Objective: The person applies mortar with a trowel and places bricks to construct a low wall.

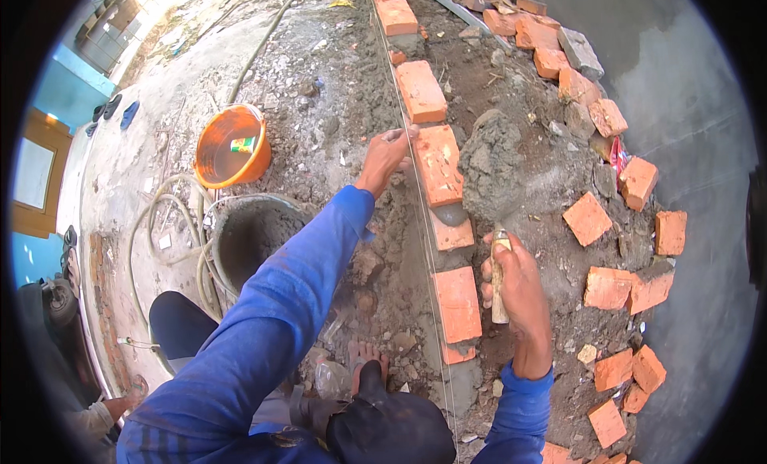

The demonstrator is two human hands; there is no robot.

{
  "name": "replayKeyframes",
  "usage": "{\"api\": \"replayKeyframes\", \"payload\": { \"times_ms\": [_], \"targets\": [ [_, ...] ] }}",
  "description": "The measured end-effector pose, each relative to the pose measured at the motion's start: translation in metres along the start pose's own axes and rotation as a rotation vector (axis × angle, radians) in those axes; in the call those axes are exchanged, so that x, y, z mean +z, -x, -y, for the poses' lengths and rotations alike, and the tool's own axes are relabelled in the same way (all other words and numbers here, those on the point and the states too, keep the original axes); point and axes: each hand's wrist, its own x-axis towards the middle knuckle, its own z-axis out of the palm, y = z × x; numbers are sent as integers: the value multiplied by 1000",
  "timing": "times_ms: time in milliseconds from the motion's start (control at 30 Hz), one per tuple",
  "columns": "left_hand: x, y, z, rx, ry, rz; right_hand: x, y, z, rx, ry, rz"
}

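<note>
My right hand (518, 284) grips the pale wooden handle of a trowel (498, 292). A thick heap of wet grey mortar (490, 164) covers its blade, held just right of the brick row. My left hand (386, 159) reaches across to a thin string line (423, 196) stretched along the row. Its fingertips pinch at the string, beside the upper left corner of an orange brick (439, 164). Below that brick, a lower brick (453, 234) shows, with a dab of wet mortar at its upper end. Another brick (458, 304) lies nearer me in the row.
On the left stand an orange bucket (257, 162) and a dark tub (240, 248) holding mortar, with a hose (136, 248) looping around them. Loose bricks (587, 219) are scattered on the right, before a grey wall (703, 224). Another person's hand (124, 402) shows at lower left.
</note>
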Motion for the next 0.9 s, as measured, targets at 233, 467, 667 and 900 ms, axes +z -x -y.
{"api": "replayKeyframes", "payload": {
  "times_ms": [233, 467, 667, 900],
  "targets": [
    [-16, -69, -15, 341, -342, -184, 9, -9, 14, 32, -123, 9],
    [-5, -96, -27, 60, -28, -4, 5, -19, -2, 64, -96, -59],
    [-28, -89, -36, -31, 253, 274, 10, -27, -9, 85, -122, -46],
    [-22, -98, -38, 84, 38, 211, 10, -28, -12, 106, -120, -54]
  ]
}}
